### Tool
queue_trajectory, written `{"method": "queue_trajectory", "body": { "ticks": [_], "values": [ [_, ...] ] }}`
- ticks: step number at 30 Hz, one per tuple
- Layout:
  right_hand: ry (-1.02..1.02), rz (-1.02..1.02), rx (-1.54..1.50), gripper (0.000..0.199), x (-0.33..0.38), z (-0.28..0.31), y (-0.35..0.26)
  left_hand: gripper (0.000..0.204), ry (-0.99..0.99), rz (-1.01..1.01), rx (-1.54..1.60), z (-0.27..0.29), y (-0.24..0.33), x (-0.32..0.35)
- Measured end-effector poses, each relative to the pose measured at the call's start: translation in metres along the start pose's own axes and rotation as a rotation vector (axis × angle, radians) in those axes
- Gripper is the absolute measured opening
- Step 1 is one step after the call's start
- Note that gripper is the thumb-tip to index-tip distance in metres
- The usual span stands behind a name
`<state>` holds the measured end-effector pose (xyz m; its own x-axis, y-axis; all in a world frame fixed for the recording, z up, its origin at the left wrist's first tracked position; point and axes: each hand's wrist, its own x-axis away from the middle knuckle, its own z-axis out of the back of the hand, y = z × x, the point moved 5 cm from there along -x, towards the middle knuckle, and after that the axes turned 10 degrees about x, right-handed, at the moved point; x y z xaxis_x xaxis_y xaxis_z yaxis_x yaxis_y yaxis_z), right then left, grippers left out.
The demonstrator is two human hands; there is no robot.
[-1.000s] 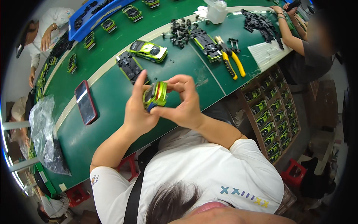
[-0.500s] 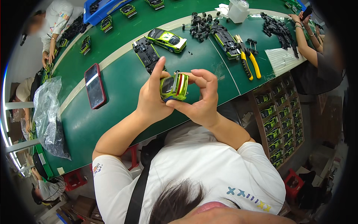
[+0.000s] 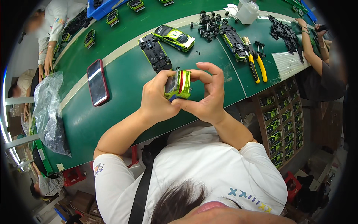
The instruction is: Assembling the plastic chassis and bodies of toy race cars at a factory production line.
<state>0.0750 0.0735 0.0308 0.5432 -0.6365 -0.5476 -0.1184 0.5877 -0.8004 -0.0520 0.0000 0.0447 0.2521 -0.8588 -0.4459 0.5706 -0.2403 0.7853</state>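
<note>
A green toy car (image 3: 178, 86) with a red and white stripe at its end is held between my two hands, above the table's near edge. My left hand (image 3: 154, 98) wraps round one end of it. Thumb and fingers of my right hand (image 3: 209, 97) pinch its other end. Just beyond lies an upturned toy car (image 3: 155, 53), its black underside showing. Next to that, another green toy car (image 3: 174, 38) stands on its wheels. A second upturned car (image 3: 234, 42) lies to the right, beside yellow-handled pliers (image 3: 257, 67).
Black wheel-and-axle sets (image 3: 209, 25) are heaped at the back, near a white plastic container (image 3: 247, 11). Black chassis parts (image 3: 284, 33) lie far right. A phone (image 3: 98, 83) and a clear plastic bag (image 3: 50, 115) rest at left. A compartmented tray (image 3: 264, 123) of cars stands lower right.
My left index finger, raised before, is now bent down against the toy car. The car has turned slightly in my hands. The surroundings have shifted a little to the right in view.
</note>
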Motion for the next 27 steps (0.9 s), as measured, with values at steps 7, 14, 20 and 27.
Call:
{"method": "queue_trajectory", "body": {
  "ticks": [7, 14, 20, 27],
  "values": [
    [0.011, 0.004, -0.042, 0.09, 0.0, -0.002, 0.003, 0.044, 0.017, -0.098, -0.109, 0.004, 0.003, -0.002],
    [0.026, -0.081, 0.016, 0.088, 0.002, -0.007, 0.001, 0.038, 0.025, 0.01, -0.043, 0.0, -0.004, -0.004],
    [0.015, -0.075, -0.132, 0.084, -0.004, -0.007, 0.014, 0.045, -0.018, 0.017, 0.001, 0.0, -0.008, -0.005],
    [0.035, -0.121, -0.085, 0.085, -0.004, -0.009, 0.01, 0.045, 0.002, 0.099, -0.054, 0.002, -0.007, -0.008]
  ]
}}
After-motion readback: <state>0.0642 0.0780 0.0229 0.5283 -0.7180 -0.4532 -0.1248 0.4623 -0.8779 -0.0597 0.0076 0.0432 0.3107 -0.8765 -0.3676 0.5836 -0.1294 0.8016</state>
